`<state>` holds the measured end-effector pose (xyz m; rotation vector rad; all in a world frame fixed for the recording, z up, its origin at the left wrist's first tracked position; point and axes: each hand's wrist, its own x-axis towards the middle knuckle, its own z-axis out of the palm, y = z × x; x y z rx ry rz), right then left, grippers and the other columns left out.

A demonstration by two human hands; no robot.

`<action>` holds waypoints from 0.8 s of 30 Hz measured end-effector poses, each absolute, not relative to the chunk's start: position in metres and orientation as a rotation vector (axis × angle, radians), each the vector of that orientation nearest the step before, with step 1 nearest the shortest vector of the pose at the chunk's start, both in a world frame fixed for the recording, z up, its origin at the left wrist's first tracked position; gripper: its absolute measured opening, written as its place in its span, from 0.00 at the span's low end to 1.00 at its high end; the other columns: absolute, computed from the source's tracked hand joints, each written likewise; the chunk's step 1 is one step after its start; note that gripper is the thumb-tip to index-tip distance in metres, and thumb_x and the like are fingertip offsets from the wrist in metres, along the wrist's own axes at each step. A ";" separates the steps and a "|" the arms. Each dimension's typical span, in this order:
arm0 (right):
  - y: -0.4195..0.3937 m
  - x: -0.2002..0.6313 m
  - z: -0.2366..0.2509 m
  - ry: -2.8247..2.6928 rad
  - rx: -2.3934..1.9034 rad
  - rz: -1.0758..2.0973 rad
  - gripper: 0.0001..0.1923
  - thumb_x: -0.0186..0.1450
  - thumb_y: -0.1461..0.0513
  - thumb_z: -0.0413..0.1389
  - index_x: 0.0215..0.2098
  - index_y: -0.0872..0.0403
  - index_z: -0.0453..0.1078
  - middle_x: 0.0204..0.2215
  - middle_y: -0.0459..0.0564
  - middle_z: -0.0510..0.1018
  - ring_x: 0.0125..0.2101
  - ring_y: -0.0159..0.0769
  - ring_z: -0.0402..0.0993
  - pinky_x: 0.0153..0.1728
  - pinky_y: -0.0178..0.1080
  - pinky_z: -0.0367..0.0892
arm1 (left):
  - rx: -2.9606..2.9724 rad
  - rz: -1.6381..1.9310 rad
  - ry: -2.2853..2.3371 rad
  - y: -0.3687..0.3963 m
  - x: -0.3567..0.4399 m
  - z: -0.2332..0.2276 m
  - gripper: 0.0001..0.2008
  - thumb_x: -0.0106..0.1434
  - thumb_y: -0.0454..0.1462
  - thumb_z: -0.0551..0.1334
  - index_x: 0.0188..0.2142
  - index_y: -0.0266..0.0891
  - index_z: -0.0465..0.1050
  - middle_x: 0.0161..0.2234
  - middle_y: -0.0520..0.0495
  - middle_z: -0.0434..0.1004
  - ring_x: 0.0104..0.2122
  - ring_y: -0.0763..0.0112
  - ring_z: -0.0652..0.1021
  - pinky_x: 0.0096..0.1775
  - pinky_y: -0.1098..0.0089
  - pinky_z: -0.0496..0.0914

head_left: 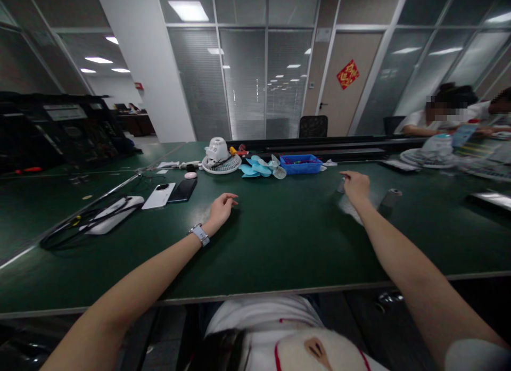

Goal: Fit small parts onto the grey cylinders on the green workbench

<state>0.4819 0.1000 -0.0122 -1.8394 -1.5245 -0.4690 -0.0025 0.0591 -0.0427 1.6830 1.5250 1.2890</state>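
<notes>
My left hand (pixel 223 208) rests on the green tabletop (pixel 271 254), fingers loosely bent and apart, with nothing in them; a watch (pixel 198 234) is on that wrist. Farther right, my right hand (pixel 356 187) is bent over a small grey cylinder (pixel 340 186), which its fingers appear to grip from above; the contact is partly hidden. Beneath that hand lies a blurred, pale flat piece (pixel 350 208). To its right, a larger grey metal cylinder (pixel 391 198) stands on the table.
Along the back are a white fan body with its grille (pixel 221 163), light-blue fan blades (pixel 255 167) and a blue basket (pixel 300 164). At left lie two phones (pixel 158 195) and a white device with black cables (pixel 114 215). Other people (pixel 431 115) sit at far right.
</notes>
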 end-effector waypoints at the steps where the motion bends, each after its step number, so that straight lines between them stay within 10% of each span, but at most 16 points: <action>1: 0.101 0.482 -0.013 -1.514 -1.832 -0.467 0.21 0.64 0.68 0.47 0.50 0.56 0.77 0.46 0.58 0.80 0.44 0.45 0.75 0.50 0.45 0.64 | 1.688 1.288 1.524 0.059 -0.002 -0.043 0.15 0.61 0.38 0.54 0.42 0.39 0.76 0.33 0.45 0.82 0.36 0.63 0.81 0.39 0.66 0.72; 24: 0.096 0.474 -0.020 -1.415 -1.831 -0.448 0.17 0.63 0.64 0.50 0.47 0.56 0.76 0.43 0.57 0.79 0.43 0.45 0.73 0.45 0.44 0.64 | 1.721 1.296 1.496 0.060 -0.001 -0.045 0.13 0.60 0.37 0.55 0.40 0.41 0.77 0.31 0.47 0.81 0.35 0.64 0.80 0.40 0.66 0.72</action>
